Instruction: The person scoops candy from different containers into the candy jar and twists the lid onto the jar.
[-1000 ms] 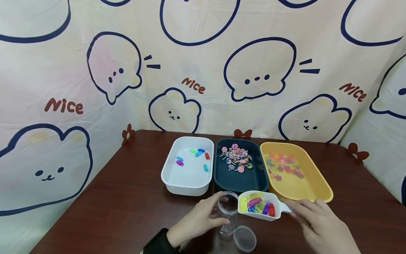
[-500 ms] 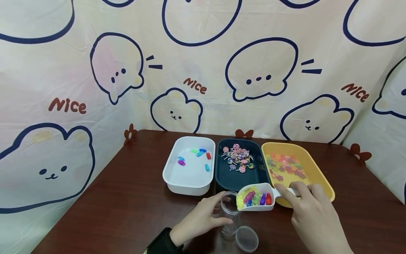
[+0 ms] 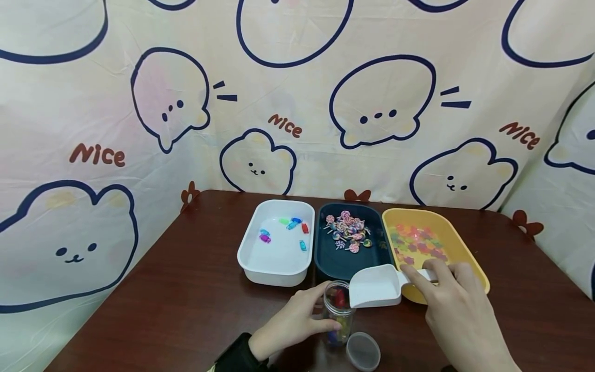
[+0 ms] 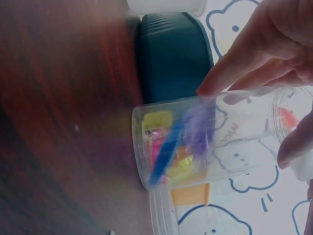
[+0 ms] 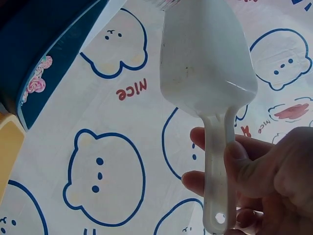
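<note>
My left hand grips a clear plastic jar standing on the table, fingers and thumb around its upper part. Colorful wrapped-candy shapes lie in the jar's lower part, some blurred in the left wrist view, and a red one shows near its mouth. My right hand pinches the handle of a white scoop. The scoop is tipped with its lip at the jar's rim and its bowl shows no candies. A round translucent lid lies beside the jar's base.
Behind the hands stand three trays side by side. The white tray holds several candy pieces, the dark blue tray holds small lollipops, and the yellow tray holds translucent star-like pieces. A printed curtain hangs behind the table.
My right hand has raised and tipped the scoop toward the jar, and the candies have gone from the scoop into the jar. My left hand keeps holding the jar in place.
</note>
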